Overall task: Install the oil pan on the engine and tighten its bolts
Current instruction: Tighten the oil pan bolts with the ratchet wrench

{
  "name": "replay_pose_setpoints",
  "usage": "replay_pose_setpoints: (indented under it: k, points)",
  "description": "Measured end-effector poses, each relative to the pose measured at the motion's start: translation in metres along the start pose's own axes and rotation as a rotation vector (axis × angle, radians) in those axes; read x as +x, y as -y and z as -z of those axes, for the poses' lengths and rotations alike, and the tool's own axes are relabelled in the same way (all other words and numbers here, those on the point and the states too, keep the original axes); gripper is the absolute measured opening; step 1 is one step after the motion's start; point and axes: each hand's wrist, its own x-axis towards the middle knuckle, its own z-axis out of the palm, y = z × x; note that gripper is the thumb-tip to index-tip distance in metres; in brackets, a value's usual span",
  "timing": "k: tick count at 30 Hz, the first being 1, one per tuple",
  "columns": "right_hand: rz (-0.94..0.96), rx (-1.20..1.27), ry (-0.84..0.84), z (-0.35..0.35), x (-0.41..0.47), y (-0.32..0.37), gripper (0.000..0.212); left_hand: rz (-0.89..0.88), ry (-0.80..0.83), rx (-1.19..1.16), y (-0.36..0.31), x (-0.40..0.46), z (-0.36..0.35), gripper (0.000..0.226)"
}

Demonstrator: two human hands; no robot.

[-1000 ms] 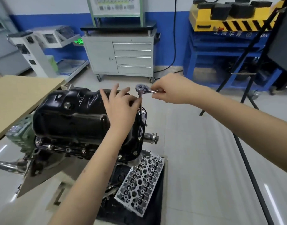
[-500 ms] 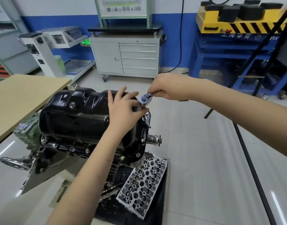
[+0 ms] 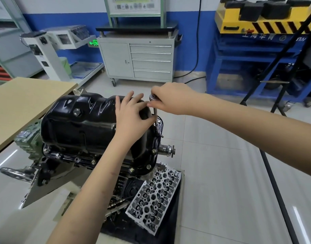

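Note:
A glossy black oil pan (image 3: pixel 84 124) sits on top of the upturned engine (image 3: pixel 77 159), with several bolts along its flange. My right hand (image 3: pixel 172 101) grips a silver ratchet wrench (image 3: pixel 153 98) by its head end. The wrench's extension bar (image 3: pixel 156 115) stands upright on a bolt at the pan's far right flange. My left hand (image 3: pixel 131 117) rests on the pan's right end, its fingertips touching the lower part of the bar.
A grey cylinder head (image 3: pixel 154 196) lies on a black mat below the engine. A wooden tabletop (image 3: pixel 22 104) is at the left. A grey drawer cabinet (image 3: pixel 138 60), a blue and yellow rack (image 3: pixel 256 50) and black stand legs (image 3: pixel 281 88) stand behind.
My right hand has swung the ratchet round on the bolt, so its head now sits just left of my fist. My left hand has stayed on the pan by the bar.

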Motion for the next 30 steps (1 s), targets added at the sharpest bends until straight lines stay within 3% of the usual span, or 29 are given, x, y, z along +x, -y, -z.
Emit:
replay_pose_setpoints:
  k: [4,10,14,18,20,24,27,30]
  points:
    - [0.119,0.002,0.05,0.0,-0.004,0.0,0.023,0.007,0.003,0.023,0.0,0.0,0.0,0.018]
    - [0.283,0.059,0.226,0.016,0.0,-0.003,0.026,-0.027,0.032,0.043,0.001,-0.001,0.001,0.019]
    - [0.199,0.041,0.211,0.016,0.0,-0.001,0.019,-0.022,0.022,0.102,-0.001,-0.002,-0.002,0.024]
    - [0.009,-0.176,0.036,0.008,-0.001,0.014,0.049,0.001,-0.021,0.156,-0.002,-0.002,-0.006,0.029]
    - [-0.059,-0.207,-0.01,0.004,-0.003,0.018,0.055,0.019,-0.024,0.173,-0.003,-0.001,-0.007,0.031]
    - [0.0,-0.073,0.057,0.007,-0.008,0.014,0.035,-0.009,0.017,0.206,-0.001,-0.001,-0.008,0.029]
    - [0.089,0.034,0.15,0.017,-0.009,0.006,0.032,-0.034,0.006,0.179,-0.001,-0.003,-0.006,0.029]
    - [0.124,-0.011,0.139,0.022,-0.004,0.002,0.032,-0.057,-0.021,0.156,0.0,-0.005,-0.005,0.028]
